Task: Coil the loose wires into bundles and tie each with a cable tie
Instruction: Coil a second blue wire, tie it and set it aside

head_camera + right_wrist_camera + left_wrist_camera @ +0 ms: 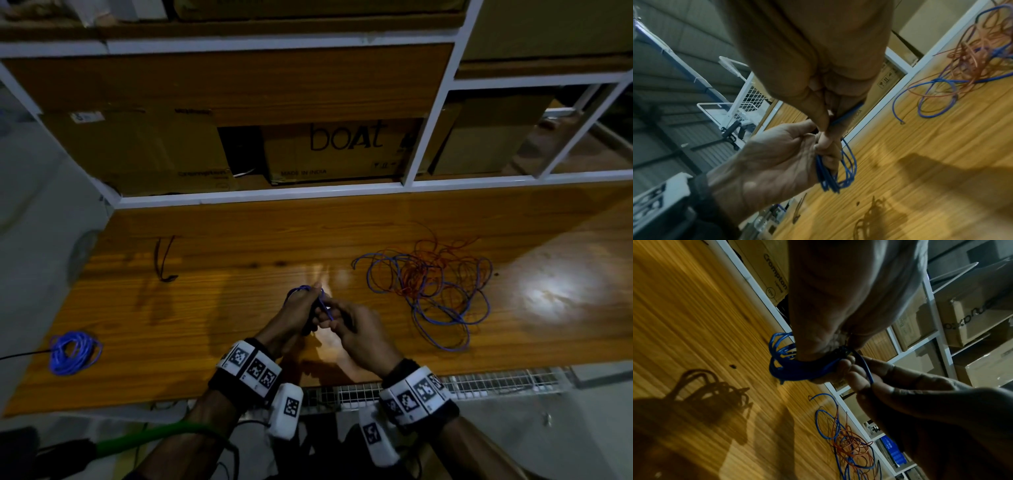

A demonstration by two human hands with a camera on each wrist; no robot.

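Note:
Over the middle of the wooden table (239, 240), my left hand (310, 301) grips a small coil of blue wire (301, 290), whose loops stick out past the fingers (785, 366). My right hand (330, 317) is right against it and pinches a free blue strand (866, 369) that runs off the coil. A small dark piece, perhaps a cable tie (842, 352), sits where the strand leaves the coil. In the right wrist view the left hand (777, 159) holds the blue loops (846, 170) below the right fingertips (824, 123).
A loose tangle of blue and orange wires (431, 284) lies on the table at the right. A finished blue bundle (73, 353) lies at the near left edge. Black cable ties (164, 260) lie at the far left. Shelves with cardboard boxes (342, 150) stand behind the table.

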